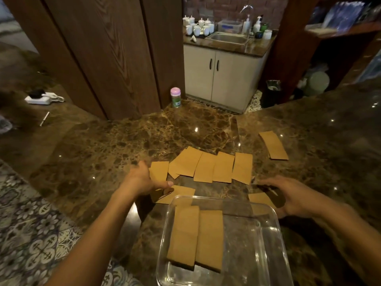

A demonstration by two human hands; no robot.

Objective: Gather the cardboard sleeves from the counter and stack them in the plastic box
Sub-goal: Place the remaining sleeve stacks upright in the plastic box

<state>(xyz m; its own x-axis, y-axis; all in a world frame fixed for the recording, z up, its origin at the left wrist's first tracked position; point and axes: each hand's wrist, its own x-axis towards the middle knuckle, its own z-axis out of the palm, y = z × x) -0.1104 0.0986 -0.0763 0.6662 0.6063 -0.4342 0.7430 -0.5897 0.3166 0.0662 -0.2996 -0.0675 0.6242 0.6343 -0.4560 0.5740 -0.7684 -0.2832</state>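
Two stacks of cardboard sleeves (195,237) already lie in the plastic box (274,240), while a row of sleeves (208,167) and a separate pile (273,145) remain on the counter (103,153); left hand (142,178) spread open reaching there, right hand (288,197) open beside the box.

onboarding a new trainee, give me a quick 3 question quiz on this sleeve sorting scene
1. True or false: the plastic box already holds cardboard sleeves.
2. How many stacks lie in the box? A) two B) four
3. Which hand is at the leftmost sleeve of the row?

Key:
1. True; they lie flat inside.
2. A, two stacks side by side.
3. The left hand; the right hand is beside the box.
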